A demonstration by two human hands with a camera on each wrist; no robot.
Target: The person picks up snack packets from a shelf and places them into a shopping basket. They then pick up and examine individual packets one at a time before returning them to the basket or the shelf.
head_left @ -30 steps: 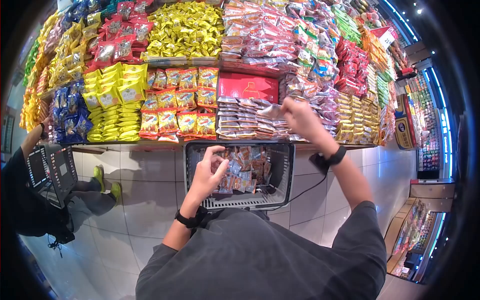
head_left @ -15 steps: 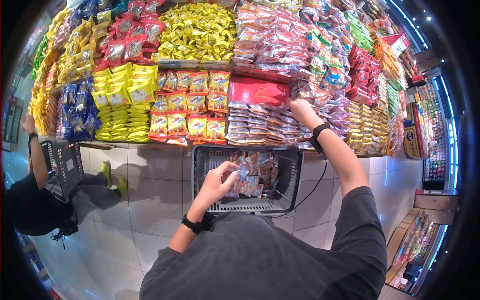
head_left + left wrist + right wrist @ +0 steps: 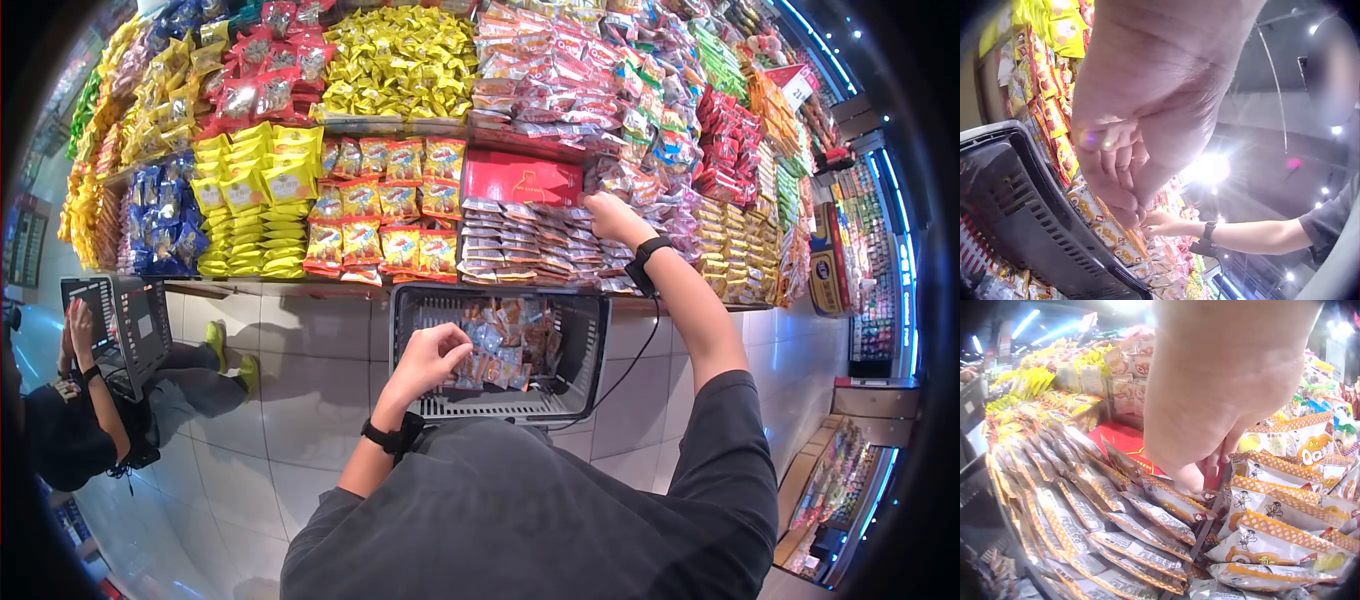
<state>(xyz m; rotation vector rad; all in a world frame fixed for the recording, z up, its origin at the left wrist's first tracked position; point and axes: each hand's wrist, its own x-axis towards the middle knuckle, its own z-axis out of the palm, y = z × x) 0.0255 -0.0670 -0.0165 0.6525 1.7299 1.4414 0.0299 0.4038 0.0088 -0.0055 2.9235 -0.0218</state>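
My right hand reaches to the back right of a stack of small silver-and-orange snack packets. In the right wrist view its thumb and fingertips pinch the upper end of a snack packet in the row beside the divider. My left hand hovers over the grey basket with its fingers loosely curled and nothing in them. Several small clear-and-orange packets lie inside the basket. From the left wrist, the left thumb and fingertips look close together, above the basket rim.
A red box lies behind the snack stack. Red-and-yellow bags and yellow bags fill the bins to the left; white-and-orange packets lie right of the divider. Another person with a second basket stands at the left.
My right hand has lowered the snack packet from above the stack to its back right corner and stays there. My left hand remains over the basket. The other person's hands have come together.
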